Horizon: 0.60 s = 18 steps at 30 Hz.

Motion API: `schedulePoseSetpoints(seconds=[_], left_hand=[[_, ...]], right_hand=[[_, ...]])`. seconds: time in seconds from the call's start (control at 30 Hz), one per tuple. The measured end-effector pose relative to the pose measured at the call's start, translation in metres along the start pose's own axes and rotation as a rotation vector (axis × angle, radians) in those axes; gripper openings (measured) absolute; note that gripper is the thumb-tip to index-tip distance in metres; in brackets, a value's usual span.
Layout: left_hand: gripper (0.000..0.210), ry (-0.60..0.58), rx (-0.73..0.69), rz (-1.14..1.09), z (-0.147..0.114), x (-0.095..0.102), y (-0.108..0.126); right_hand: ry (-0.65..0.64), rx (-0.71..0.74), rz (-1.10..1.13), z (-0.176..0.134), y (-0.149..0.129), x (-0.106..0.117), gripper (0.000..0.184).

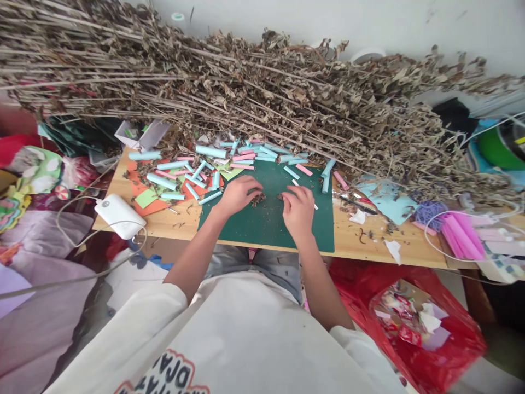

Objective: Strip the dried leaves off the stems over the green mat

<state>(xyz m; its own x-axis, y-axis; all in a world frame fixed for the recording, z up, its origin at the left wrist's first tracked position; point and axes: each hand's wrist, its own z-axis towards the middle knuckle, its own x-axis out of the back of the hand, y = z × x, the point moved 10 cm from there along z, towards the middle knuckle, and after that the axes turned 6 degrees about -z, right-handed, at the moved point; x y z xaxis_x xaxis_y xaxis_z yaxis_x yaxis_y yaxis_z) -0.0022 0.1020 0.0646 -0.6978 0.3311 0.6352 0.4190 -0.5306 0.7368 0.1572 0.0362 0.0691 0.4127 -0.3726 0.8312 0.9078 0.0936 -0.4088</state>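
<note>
Both of my hands work low over a dark green cutting mat [246, 230] on the wooden table. Curled fingers of my left hand [238, 196] close on a small clump of crumbled dried leaves [258, 200]. Across a short gap, my right hand [299, 210] has its thumb and fingers pinched together, with a small dark bit of dried leaf at the tips. Fine crumbs are scattered on the mat between them. Rolled blue paper tubes [211, 151] and pink paper tubes [304, 170] lie in a heap beyond the hands.
A big bundle of dried leafy stalks [229, 82] spans the back of the table. A white power bank [120, 216] with a cable lies at the left edge. Blue paper [385, 198] and purple yarn [430, 215] are at right. A red plastic bag [447, 361] of scraps sits below.
</note>
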Motion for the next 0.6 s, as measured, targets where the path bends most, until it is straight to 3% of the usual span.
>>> schedulePoseSetpoints(seconds=[0.17, 0.3, 0.43, 0.53, 0.6], left_hand=[[0.054, -0.127, 0.097, 0.17, -0.02, -0.001, -0.013], [0.065, -0.168, 0.172, 0.125, -0.028, 0.001, -0.022], [0.047, -0.006, 0.205, 0.016, -0.029, 0.025, -0.02], [0.031, 0.204, 0.306, -0.028, -0.038, 0.052, -0.025], [0.033, 0.3, 0.393, -0.072, -0.047, 0.06, -0.034]], right_hand=[[-0.124, 0.08, -0.033, -0.004, -0.025, -0.017, 0.031], [-0.296, 0.085, -0.019, -0.003, -0.049, -0.043, 0.046], [-0.449, -0.007, -0.179, 0.003, -0.061, -0.064, 0.066], [-0.501, 0.006, -0.248, 0.007, -0.073, -0.072, 0.05], [-0.522, 0.03, -0.243, 0.008, -0.079, -0.076, 0.035]])
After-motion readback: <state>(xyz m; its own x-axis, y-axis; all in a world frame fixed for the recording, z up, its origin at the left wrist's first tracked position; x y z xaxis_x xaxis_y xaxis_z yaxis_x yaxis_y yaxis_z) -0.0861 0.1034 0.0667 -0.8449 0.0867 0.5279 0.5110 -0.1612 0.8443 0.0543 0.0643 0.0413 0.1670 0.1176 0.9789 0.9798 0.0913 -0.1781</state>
